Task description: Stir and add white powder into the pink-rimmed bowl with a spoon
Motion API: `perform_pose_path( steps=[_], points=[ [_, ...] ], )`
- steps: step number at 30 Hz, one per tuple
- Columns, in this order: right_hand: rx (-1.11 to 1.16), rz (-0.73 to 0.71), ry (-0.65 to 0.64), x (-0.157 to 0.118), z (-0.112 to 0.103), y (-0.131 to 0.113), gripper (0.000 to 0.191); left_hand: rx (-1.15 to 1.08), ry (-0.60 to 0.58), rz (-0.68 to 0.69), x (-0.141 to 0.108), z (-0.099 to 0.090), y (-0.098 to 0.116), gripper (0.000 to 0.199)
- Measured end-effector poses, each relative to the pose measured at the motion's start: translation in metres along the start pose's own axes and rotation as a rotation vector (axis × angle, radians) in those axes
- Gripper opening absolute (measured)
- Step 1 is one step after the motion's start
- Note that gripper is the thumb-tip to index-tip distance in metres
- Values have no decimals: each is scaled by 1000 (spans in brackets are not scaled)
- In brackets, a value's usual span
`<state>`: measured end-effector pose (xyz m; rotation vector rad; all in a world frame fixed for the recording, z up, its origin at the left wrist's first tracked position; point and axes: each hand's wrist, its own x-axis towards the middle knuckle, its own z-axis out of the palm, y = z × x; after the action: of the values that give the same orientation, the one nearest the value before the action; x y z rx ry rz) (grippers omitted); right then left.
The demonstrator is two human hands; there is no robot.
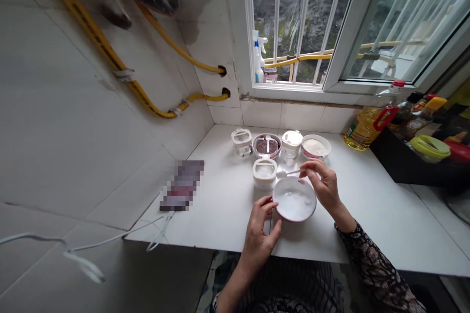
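A white bowl (294, 199) with a pink rim and white contents stands near the counter's front edge. My left hand (260, 225) is at the bowl's left side, thumb and fingers apart around its edge. Pinched in my right hand (323, 186) is a small white spoon (290, 172), held level just above the bowl's far rim. The spoon's tip is beside a square container (265, 174) of white grains. Behind are a bowl of dark red contents (261, 145), two more lidded containers (241, 142) (292, 143) and a bowl of pale grains (316, 146).
A blurred-out flat device (182, 186) with a white cable (159, 234) lies at the left. An oil bottle (362, 124) and a black rack (389, 154) of condiments stand at the right. A barred window (297, 19) is behind the counter (220, 195).
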<state>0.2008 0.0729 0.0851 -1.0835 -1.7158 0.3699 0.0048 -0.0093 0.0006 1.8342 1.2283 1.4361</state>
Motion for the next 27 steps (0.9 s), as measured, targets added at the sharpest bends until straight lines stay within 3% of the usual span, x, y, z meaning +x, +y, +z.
perform_pose_path(
  steps=[6, 9, 11, 20, 27],
  points=[
    [-157, -83, -283, -4, 1, 12, 19, 10, 2, 29, 0, 0, -1, 33],
    [-96, -105, -450, -8, 8, 9, 22, 15, 6, 27, 0, 0, -1, 34],
    [-26, -58, -483, -9, 10, 7, 23, 16, 4, 27, -1, 0, -1, 34],
    [407, 464, -297, 0, -2, 6, 16, 13, -3, 18, 0, -1, 1, 33],
    [532, 617, -208, 6, -6, 8, 13, 8, -11, 26, 0, -1, -1, 34]
  ],
)
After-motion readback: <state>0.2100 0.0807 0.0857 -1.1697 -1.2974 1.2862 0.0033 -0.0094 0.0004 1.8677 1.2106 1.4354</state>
